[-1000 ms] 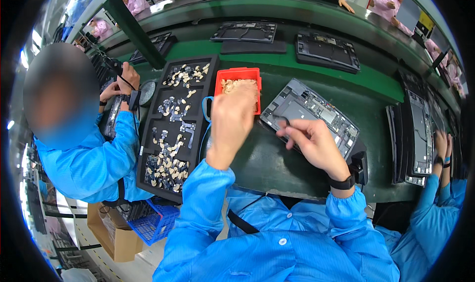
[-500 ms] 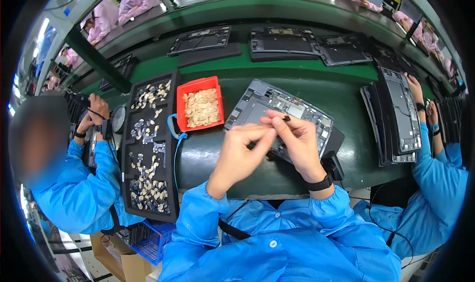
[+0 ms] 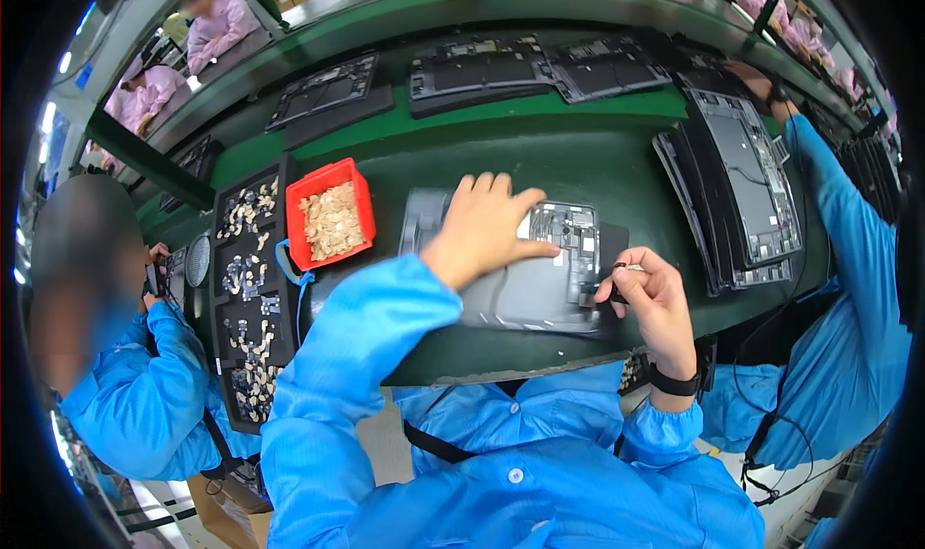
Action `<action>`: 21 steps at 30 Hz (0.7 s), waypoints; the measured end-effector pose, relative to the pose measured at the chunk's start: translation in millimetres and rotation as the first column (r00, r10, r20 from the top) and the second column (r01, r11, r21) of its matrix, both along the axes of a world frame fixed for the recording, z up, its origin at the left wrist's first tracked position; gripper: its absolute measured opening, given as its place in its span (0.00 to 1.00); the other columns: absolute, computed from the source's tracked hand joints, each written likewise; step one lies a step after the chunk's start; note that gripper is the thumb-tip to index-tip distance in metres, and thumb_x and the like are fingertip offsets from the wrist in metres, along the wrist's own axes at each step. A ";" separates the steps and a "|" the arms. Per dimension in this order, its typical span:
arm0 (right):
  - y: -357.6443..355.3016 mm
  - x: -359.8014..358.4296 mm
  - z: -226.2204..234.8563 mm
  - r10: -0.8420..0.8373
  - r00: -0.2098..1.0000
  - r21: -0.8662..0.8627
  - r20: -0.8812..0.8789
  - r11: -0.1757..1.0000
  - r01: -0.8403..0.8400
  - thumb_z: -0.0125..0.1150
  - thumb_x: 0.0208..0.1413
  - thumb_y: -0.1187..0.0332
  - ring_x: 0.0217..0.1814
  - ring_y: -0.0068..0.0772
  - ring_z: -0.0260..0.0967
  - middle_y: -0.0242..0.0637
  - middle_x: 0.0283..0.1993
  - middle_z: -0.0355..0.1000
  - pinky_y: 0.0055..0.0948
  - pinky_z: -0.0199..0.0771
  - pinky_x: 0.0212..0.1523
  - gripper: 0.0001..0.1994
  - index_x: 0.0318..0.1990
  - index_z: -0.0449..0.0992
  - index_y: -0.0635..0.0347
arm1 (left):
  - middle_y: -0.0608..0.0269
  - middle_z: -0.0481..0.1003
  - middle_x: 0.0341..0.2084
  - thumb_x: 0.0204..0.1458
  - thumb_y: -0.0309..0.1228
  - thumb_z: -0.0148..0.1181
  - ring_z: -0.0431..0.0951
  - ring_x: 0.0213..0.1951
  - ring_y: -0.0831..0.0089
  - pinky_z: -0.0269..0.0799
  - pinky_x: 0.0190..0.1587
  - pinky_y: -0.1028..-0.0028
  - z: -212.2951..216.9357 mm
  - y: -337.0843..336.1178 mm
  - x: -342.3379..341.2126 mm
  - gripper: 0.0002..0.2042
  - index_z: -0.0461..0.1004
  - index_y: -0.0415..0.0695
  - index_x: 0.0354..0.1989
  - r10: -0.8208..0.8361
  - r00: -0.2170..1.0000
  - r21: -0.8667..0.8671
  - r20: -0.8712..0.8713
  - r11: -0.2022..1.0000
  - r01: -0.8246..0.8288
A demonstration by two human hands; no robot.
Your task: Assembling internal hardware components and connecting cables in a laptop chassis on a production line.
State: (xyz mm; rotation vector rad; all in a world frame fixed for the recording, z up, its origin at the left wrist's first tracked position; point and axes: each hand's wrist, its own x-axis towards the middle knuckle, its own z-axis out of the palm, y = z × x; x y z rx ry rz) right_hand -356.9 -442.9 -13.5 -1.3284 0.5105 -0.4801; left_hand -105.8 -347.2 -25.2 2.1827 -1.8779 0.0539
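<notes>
In front of me an opened device chassis (image 3: 511,294) lies on the green bench, its circuit board (image 3: 570,236) bared and its edges slightly smeared by motion. My left hand (image 3: 491,223) rests across its upper part, fingers spread, thumb reaching over beside the board. By the chassis's right edge my right hand (image 3: 653,294) is closed, thumb and fingertips pinched together. A small dark piece (image 3: 620,267) shows between those fingertips; its kind is too small to make out.
A red bin (image 3: 358,200) of small beige pieces stands at left, beside a black compartment tray (image 3: 277,322) of small parts. Stacked chassis (image 3: 737,178) rise at right, and more (image 3: 482,72) lie along the back. Co-workers in blue sit on both sides; the right one's arm (image 3: 829,183) reaches past the stack.
My hands have parted: the left has come down onto the chassis, the right has moved right and down. The chassis has turned to lie straighter. My view has shifted to the right.
</notes>
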 end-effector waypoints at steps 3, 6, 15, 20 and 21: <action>-7.6 -6.1 1.1 -0.066 0.996 -0.020 -0.065 0.998 0.065 0.63 0.64 0.74 0.24 0.13 0.66 0.37 0.30 0.81 0.14 0.64 0.26 0.06 0.43 0.76 0.67 | 0.51 0.76 0.43 0.47 0.61 0.67 0.78 0.46 0.54 0.73 0.46 0.58 3.9 19.0 -65.9 0.33 0.78 0.52 0.56 0.246 0.964 0.181 -0.101 0.957 -0.226; -7.6 3.0 -1.6 -0.038 0.994 -0.127 -0.106 0.992 0.025 0.67 0.61 0.74 0.29 0.13 0.71 0.35 0.28 0.81 0.14 0.66 0.29 0.06 0.42 0.80 0.68 | 0.51 0.77 0.49 0.50 0.51 0.69 0.78 0.50 0.54 0.76 0.47 0.57 -5.5 31.3 -80.3 0.28 0.77 0.52 0.57 0.042 0.961 -0.146 -0.273 0.986 -0.084; -12.6 17.1 -15.3 -0.058 0.951 -0.370 -0.302 0.927 -0.061 0.68 0.60 0.72 0.28 0.14 0.76 0.34 0.25 0.81 0.17 0.69 0.30 0.07 0.40 0.80 0.69 | 0.53 0.75 0.56 0.50 0.35 0.71 0.78 0.53 0.54 0.77 0.52 0.61 -29.2 42.6 -71.9 0.13 0.82 0.49 0.44 -0.230 0.922 -0.365 -0.311 0.925 0.108; -9.2 25.2 -6.0 -0.014 0.909 -0.361 -0.417 0.920 -0.151 0.67 0.60 0.71 0.29 0.16 0.77 0.37 0.25 0.82 0.18 0.72 0.31 0.08 0.39 0.80 0.70 | 0.54 0.76 0.54 0.48 0.34 0.71 0.78 0.52 0.54 0.78 0.49 0.61 -23.7 44.0 -72.4 0.12 0.82 0.47 0.41 -0.220 0.913 -0.341 -0.343 0.935 0.096; -9.5 24.4 -8.0 -0.013 0.907 -0.358 -0.422 0.921 -0.153 0.67 0.60 0.71 0.29 0.16 0.77 0.37 0.25 0.82 0.18 0.72 0.31 0.08 0.39 0.80 0.70 | 0.54 0.77 0.54 0.48 0.33 0.72 0.79 0.51 0.54 0.78 0.47 0.61 -20.6 44.2 -72.9 0.12 0.82 0.46 0.41 -0.212 0.922 -0.345 -0.325 0.934 0.094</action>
